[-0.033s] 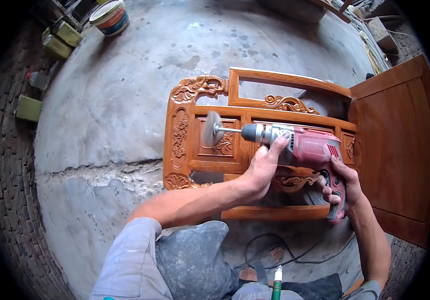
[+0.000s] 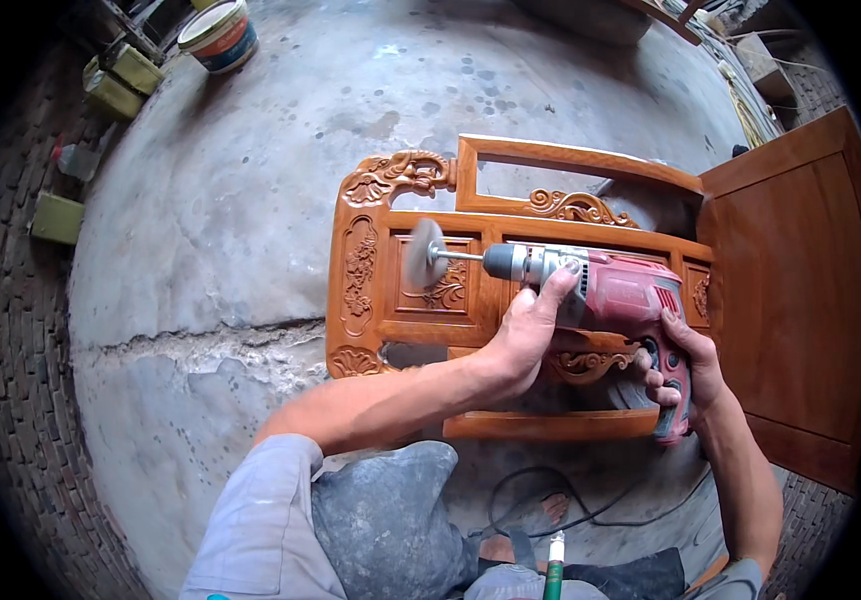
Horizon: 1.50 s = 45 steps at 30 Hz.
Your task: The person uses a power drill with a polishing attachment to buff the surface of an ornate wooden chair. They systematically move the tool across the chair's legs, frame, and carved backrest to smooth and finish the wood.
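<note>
A red power drill [image 2: 630, 292] is held level over the carved wood, its chuck pointing left. My left hand [image 2: 530, 335] wraps around the front of its body, thumb on top. The pistol grip is in my right hand [image 2: 685, 365], with fingers curled around it near the trigger. On a thin shaft in the chuck sits a round pad or wheel [image 2: 422, 257], blurred as if spinning. Beneath it is a carved panel of a varnished orange-brown wooden furniture piece [image 2: 350, 280], which has scrollwork and open slots. Whether the wheel touches the panel I cannot tell.
A wide wooden panel [image 2: 790, 290] adjoins the piece at right. A black cord [image 2: 520, 475] loops on the concrete floor [image 2: 200, 200], which has a long crack at left. A paint bucket [image 2: 218, 38] and yellowish cans [image 2: 57, 218] stand by the brick edge.
</note>
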Each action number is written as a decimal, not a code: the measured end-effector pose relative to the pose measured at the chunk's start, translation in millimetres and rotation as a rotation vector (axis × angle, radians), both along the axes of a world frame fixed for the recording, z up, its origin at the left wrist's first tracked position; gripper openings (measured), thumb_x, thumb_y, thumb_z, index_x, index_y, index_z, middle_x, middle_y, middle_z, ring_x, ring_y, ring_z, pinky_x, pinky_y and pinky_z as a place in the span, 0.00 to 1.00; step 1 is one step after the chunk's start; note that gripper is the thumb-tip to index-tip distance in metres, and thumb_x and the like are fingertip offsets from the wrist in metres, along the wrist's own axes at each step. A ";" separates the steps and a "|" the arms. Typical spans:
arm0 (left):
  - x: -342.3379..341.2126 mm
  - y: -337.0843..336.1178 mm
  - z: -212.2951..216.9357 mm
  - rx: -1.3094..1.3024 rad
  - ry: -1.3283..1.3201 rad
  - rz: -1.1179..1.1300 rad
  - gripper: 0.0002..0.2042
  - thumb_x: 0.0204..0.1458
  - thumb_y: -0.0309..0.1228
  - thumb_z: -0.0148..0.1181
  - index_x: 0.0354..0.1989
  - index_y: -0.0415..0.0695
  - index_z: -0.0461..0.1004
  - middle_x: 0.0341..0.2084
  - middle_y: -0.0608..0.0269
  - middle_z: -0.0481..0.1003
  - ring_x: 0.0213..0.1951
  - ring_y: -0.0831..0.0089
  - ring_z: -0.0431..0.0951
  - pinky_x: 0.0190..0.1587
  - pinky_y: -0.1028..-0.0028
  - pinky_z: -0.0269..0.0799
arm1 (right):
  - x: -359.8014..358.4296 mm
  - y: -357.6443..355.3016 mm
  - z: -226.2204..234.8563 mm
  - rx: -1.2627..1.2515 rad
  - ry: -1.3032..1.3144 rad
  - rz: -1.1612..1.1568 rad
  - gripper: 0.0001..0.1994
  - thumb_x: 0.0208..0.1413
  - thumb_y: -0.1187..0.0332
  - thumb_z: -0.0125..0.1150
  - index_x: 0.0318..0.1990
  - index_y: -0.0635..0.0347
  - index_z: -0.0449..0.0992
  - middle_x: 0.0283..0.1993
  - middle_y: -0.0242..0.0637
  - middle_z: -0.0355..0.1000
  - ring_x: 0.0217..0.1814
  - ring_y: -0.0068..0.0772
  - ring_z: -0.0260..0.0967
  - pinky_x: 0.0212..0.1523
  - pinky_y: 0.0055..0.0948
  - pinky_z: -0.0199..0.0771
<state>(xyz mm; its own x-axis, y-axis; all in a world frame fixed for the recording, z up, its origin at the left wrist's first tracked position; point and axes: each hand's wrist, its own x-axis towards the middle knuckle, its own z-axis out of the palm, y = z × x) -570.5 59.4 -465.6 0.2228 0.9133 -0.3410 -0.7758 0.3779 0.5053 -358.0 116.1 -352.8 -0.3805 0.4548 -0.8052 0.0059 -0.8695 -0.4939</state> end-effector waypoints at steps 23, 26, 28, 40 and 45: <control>26.8 -0.2 11.6 0.035 -0.003 -0.047 0.28 0.66 0.54 0.47 0.66 0.49 0.63 0.51 0.60 0.75 0.48 0.69 0.78 0.48 0.62 0.77 | 36.8 4.6 3.1 0.006 -0.043 -0.018 0.21 0.66 0.50 0.54 0.48 0.63 0.73 0.29 0.42 0.76 0.18 0.26 0.70 0.09 0.17 0.62; 21.1 23.4 6.3 -0.023 -0.014 -0.066 0.27 0.66 0.52 0.47 0.64 0.45 0.65 0.49 0.57 0.77 0.48 0.67 0.79 0.51 0.60 0.77 | 22.3 10.4 3.6 0.022 -0.040 -0.119 0.23 0.65 0.47 0.54 0.44 0.62 0.74 0.28 0.40 0.75 0.18 0.24 0.68 0.09 0.16 0.60; 23.4 18.8 8.8 -0.007 -0.041 -0.088 0.27 0.65 0.53 0.48 0.63 0.47 0.65 0.51 0.58 0.76 0.49 0.67 0.79 0.50 0.60 0.76 | 26.9 12.6 4.9 -0.006 -0.049 -0.082 0.22 0.66 0.47 0.54 0.45 0.61 0.73 0.28 0.41 0.75 0.18 0.24 0.69 0.09 0.16 0.61; 35.8 13.9 11.4 0.028 0.016 -0.112 0.27 0.64 0.57 0.48 0.60 0.48 0.68 0.45 0.61 0.77 0.40 0.73 0.77 0.39 0.68 0.74 | 40.5 -3.6 3.7 0.028 -0.026 -0.144 0.20 0.67 0.49 0.53 0.46 0.60 0.72 0.29 0.40 0.76 0.20 0.25 0.71 0.09 0.17 0.62; 60.4 5.4 10.8 -0.030 0.014 -0.127 0.32 0.60 0.60 0.53 0.64 0.50 0.63 0.50 0.65 0.75 0.50 0.72 0.75 0.47 0.63 0.73 | 69.6 -4.5 14.1 -0.025 0.026 -0.132 0.21 0.67 0.50 0.52 0.50 0.62 0.72 0.29 0.47 0.76 0.19 0.28 0.71 0.08 0.17 0.63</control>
